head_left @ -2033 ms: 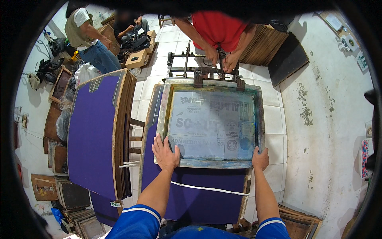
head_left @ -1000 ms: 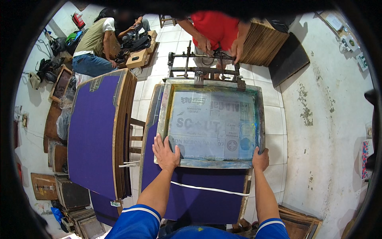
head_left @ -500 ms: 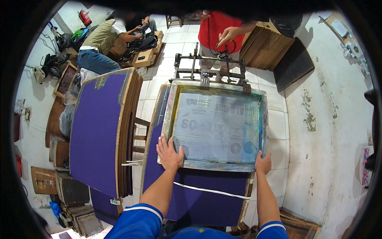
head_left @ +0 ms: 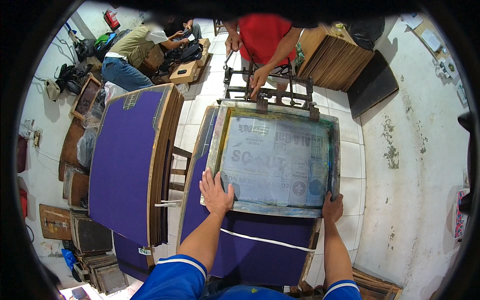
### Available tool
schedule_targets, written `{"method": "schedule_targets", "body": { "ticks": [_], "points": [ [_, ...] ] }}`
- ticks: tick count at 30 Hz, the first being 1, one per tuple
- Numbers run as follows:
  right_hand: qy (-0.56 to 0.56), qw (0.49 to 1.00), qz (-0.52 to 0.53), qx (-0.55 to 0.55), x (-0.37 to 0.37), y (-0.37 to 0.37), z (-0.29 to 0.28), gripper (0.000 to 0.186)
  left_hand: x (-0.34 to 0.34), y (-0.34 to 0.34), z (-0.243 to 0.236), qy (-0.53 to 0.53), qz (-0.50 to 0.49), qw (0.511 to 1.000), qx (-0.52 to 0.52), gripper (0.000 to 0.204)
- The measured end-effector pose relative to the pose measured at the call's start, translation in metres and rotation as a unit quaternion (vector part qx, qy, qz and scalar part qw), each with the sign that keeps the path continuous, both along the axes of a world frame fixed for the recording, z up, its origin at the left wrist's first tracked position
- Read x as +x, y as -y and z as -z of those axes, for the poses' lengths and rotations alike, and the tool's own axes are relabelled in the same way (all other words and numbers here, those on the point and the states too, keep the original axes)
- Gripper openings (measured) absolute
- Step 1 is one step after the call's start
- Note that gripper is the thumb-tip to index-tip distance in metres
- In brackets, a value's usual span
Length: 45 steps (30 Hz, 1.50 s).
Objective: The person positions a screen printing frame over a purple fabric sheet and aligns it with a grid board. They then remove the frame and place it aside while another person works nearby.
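Note:
A screen-printing frame point(head_left: 272, 206) with pale mesh bearing faint lettering lies over a purple board point(head_left: 260, 255), clamped at its far side in a black metal jig point(head_left: 305, 92). My left hand point(head_left: 216, 192) rests with fingers spread on the frame's near left corner. My right hand point(head_left: 333, 206) is wrapped round its near right corner. A white strip point(head_left: 265, 240) crosses the board below my hands. Beyond the jig, a co-worker in red point(head_left: 265, 35) has one hand point(head_left: 257, 80) down on the jig and the other point(head_left: 233, 41) on a slim metal tool.
A stack of purple boards point(head_left: 125, 160) stands at my left, beside bags point(head_left: 87, 145) and leaning panels. Two people point(head_left: 127, 60) sit or crouch among boxes point(head_left: 184, 71) at the back left. Stacked boards point(head_left: 330, 55) stand at the back right, near a stained wall point(head_left: 415, 150).
The co-worker's hands have shifted about the jig. The person in the vest has gone from standing to crouching. The scene has shifted slightly rightward in view, my hands staying on the frame.

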State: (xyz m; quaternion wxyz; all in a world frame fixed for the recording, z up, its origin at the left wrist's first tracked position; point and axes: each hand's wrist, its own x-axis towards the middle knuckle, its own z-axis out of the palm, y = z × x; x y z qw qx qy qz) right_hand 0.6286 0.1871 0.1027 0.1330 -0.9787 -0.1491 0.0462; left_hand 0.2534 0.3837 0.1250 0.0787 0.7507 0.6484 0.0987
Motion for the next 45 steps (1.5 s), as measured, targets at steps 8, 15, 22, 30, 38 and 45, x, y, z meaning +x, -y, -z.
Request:
{"method": "schedule_targets", "body": {
  "ticks": [8,15,22,30,38,45],
  "points": [
    [-0.014,1.0,0.005,0.002,0.0012,0.0005,0.0001,0.054,0.0004,0.0001,-0.0002,0.002,-0.004,1.0,-0.003,0.069],
    [0.0,1.0,-0.009,0.01,0.0023,0.0012,0.0018,0.05,-0.001,-0.0004,0.0029,0.014,0.001,1.0,0.014,0.068],
    [0.017,1.0,-0.013,0.008,0.0013,0.0024,0.0029,0.05,-0.0007,0.0003,0.0029,0.015,0.0,1.0,0.018,0.068],
    [0.012,1.0,-0.015,0.015,0.0017,0.0025,0.0032,0.049,-0.001,0.0001,0.0027,0.024,-0.002,1.0,0.009,0.069],
    [0.008,1.0,-0.013,0.005,0.0029,0.0025,0.0043,0.049,-0.0012,-0.0002,0.001,0.018,0.001,1.0,0.007,0.069],
    [0.007,1.0,-0.011,0.005,0.0033,0.0031,0.0057,0.05,-0.0009,0.0001,-0.0004,0.019,0.004,1.0,0.009,0.069]
  ]
}}
